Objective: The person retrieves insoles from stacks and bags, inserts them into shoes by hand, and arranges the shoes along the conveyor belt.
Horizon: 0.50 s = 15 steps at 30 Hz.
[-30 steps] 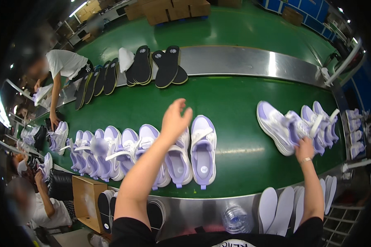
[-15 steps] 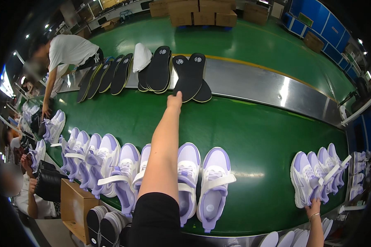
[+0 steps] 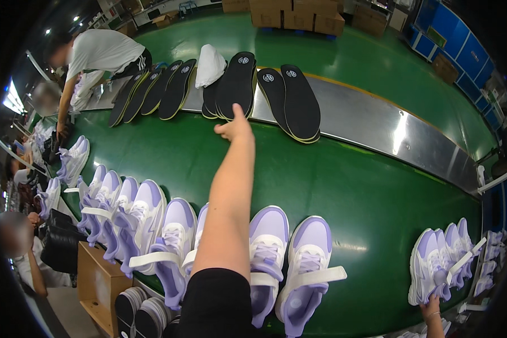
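My left hand (image 3: 236,128) reaches across the green table, thumb and fingers spread, holding nothing I can see. Its upper digit overlaps the near end of a stack of black insoles (image 3: 236,84); whether it touches them is unclear. Just right of it, another pile of black insoles (image 3: 301,107) lies partly over the metal strip. A white crumpled item (image 3: 210,66) rests beside the stack. Under my forearm stands a row of white and lilac sneakers (image 3: 312,253), partly hidden by my arm. My right hand is out of view.
More black insoles (image 3: 177,89) lie farther left on the metal strip (image 3: 377,121). Another person's hand (image 3: 432,308) touches sneakers (image 3: 425,265) at the right. A person in a white shirt (image 3: 104,53) bends over the left end. A cardboard box (image 3: 101,281) stands lower left.
My left hand has let go of the right-hand insoles and moved left to the neighbouring stack. Those insoles, crossed before, now lie closer to side by side. The view has shifted slightly.
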Tool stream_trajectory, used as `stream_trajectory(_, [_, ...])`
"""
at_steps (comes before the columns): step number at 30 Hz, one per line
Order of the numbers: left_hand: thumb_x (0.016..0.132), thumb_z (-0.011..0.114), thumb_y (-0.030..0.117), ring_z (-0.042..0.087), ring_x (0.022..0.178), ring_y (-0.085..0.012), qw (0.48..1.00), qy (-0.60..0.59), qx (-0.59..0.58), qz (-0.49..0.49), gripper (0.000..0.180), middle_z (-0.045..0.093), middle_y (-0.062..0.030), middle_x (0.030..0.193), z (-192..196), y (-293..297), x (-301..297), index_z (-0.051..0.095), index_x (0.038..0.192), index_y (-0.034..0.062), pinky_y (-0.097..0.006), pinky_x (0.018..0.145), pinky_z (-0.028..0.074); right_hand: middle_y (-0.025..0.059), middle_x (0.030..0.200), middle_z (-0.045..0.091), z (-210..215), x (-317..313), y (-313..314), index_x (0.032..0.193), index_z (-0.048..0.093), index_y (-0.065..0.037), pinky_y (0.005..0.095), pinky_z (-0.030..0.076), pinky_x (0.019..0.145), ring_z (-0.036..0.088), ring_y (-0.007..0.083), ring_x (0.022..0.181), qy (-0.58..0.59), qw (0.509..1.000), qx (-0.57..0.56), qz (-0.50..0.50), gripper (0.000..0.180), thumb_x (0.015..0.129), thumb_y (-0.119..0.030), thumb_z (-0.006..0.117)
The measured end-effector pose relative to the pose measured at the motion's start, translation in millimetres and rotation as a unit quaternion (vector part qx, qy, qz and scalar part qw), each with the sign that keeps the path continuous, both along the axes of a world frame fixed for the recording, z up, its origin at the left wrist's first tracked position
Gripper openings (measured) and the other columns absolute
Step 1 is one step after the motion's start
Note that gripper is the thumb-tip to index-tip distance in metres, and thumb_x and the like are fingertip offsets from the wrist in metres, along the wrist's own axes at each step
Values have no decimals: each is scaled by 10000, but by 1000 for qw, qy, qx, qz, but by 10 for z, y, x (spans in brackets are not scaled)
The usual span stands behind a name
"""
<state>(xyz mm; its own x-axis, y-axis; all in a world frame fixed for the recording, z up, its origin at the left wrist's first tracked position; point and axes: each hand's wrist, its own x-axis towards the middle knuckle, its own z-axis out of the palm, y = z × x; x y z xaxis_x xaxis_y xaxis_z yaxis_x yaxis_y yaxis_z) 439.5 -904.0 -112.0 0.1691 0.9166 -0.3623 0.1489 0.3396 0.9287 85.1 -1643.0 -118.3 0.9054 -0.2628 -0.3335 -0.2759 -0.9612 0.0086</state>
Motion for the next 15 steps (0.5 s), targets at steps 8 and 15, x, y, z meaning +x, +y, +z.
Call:
stream_trajectory(8, [595,764,206,499,900,-273,979,-150,-78,-116,1024,407,-125,1137,-236,825,116,24,1301,152,-401,657,420,288,1176,334,122,79,145,1171,334,3,398,344,897,369,437,1056,49,998,-30,-27,714,568,-119,698])
stream_trajectory(15, [634,664,12,543,651,-232,986,-121,-73,-90,687,511,-138,909,-469,758,253,246,1178,17,-364,555,459,301,1100,382,215,153,295,1117,356,33,416,362,868,394,438,1016,66,996,-48,-34,678,567,-162,701])
